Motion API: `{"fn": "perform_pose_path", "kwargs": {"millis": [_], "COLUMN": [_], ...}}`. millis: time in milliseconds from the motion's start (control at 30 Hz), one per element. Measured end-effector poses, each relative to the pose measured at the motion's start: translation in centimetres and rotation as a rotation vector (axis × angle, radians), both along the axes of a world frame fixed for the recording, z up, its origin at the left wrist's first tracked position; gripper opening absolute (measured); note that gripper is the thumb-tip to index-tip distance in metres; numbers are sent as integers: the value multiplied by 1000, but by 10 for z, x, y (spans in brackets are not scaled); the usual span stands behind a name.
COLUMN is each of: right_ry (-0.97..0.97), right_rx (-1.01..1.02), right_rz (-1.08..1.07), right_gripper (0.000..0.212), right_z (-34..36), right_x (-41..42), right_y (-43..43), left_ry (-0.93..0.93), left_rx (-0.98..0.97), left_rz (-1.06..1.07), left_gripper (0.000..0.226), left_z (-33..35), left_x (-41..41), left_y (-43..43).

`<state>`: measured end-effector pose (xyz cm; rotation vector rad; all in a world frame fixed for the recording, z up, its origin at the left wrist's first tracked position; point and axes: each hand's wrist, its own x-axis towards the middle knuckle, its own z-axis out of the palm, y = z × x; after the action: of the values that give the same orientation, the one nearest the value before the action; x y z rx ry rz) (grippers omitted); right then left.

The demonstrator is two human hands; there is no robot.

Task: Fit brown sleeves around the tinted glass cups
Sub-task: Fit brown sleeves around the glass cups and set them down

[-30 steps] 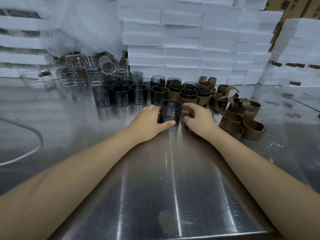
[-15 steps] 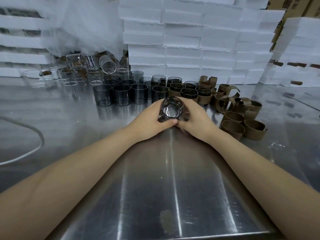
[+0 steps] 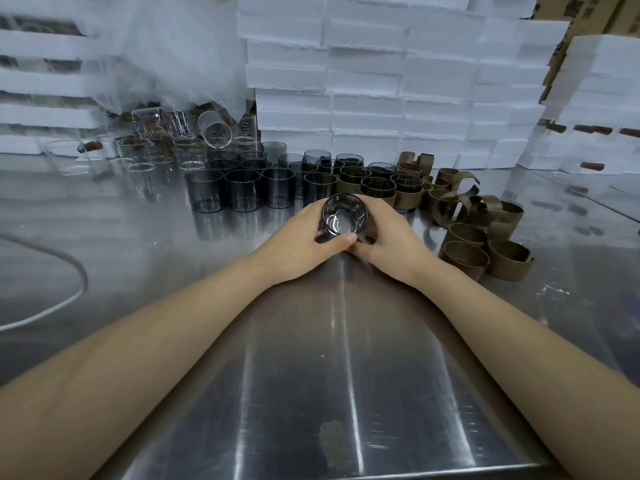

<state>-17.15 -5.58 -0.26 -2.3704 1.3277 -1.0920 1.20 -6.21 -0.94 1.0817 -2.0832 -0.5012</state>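
Tabletop [image 3: 346, 375] of shiny steel lies nearest me, both my forearms stretched over it, and a white cable [image 3: 69, 300] loops across its left side. Past the middle my left hand [image 3: 294, 244] and right hand [image 3: 394, 237] meet, the fingers of both curled round one tinted glass cup [image 3: 344, 216]. It is tipped so its open mouth faces me, with my left thumb lying along the lower rim. Whether a sleeve is on it I cannot tell. Just right of my hands sits a heap of loose brown sleeves [image 3: 485, 233]. Behind the hands stand bare tinted cups [image 3: 242, 190] in rows, with sleeved cups [image 3: 377, 190] to their right. Farther left are clear glasses [image 3: 149, 157], and white foam boxes [image 3: 398, 81] are stacked at the back
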Motion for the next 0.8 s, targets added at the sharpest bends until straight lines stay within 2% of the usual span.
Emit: {"fn": "perform_pose_path", "kwargs": {"millis": [333,500,800], "right_ry": [-81,-105,-200], "right_rx": [43,50,80], "right_rz": [80,59,56], "right_gripper": [60,67,62], "right_z": [-1,-4,-2], "right_x": [3,0,1], "right_y": [1,-2,-2], "left_ry": [-13,-37,17], "left_rx": [-10,-5,25], "left_rz": [-8,-12,-36], "left_gripper": [49,65,68], "left_z": [-1,0,5], "left_x": [0,0,0], "left_y": [-2,0,5]}}
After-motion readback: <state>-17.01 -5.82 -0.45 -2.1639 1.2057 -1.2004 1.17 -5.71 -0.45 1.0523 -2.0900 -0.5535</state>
